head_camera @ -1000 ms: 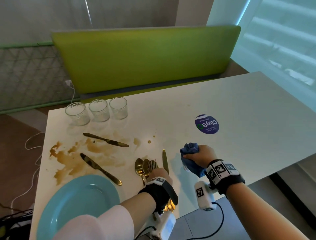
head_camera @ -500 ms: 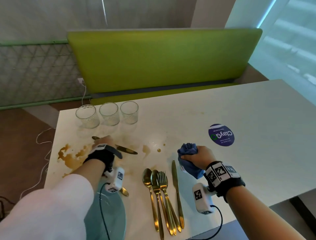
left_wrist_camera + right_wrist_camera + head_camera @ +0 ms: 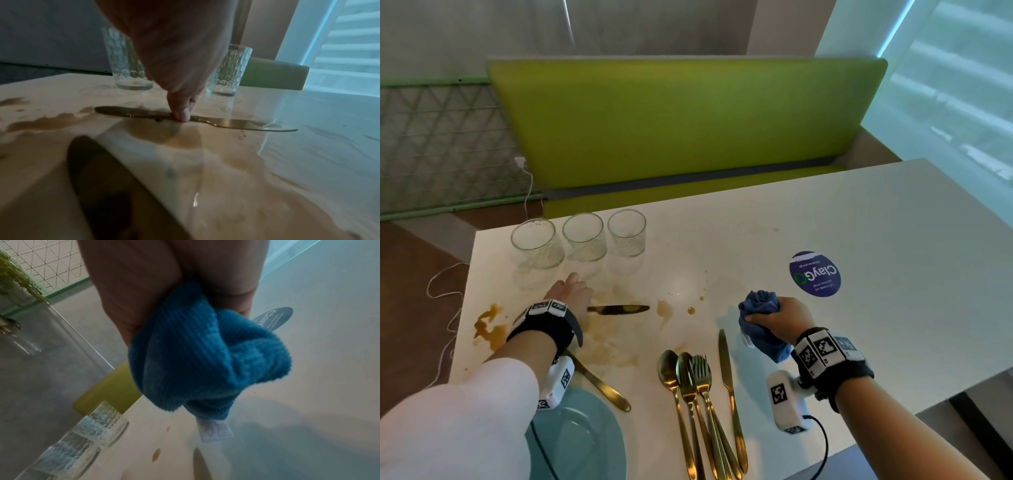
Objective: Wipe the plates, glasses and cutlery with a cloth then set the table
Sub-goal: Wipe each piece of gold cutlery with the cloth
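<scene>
Fingertips (image 3: 180, 113) of the left hand (image 3: 570, 296) press on the handle of a dirty knife (image 3: 619, 309) at centre left of the head view, pinching it against the table (image 3: 893, 240) — half a second ago the hand had just arrived over it, and a second ago it was down at the clean cutlery (image 3: 698, 394) in the lower centre. From the wrist view the knife lies flat in the brown spill (image 3: 489, 325), not yet lifted; whether the thumb is under it cannot be told. The right hand (image 3: 779, 320) is closed round a bunched blue cloth (image 3: 760, 325), held above the table at centre right, in the same place as before.

Judgement: the spoons, forks and one knife in the lower centre look wiped and grouped, and the shift of the left hand marks the start of the next knife. A second dirty knife (image 3: 599, 383) lies partly under the left wrist, beside the blue plate (image 3: 592, 442) at lower left. Three glasses (image 3: 582, 236) stand in a row at upper left, untouched — so wiping is well short of done and no setting has begun.
</scene>
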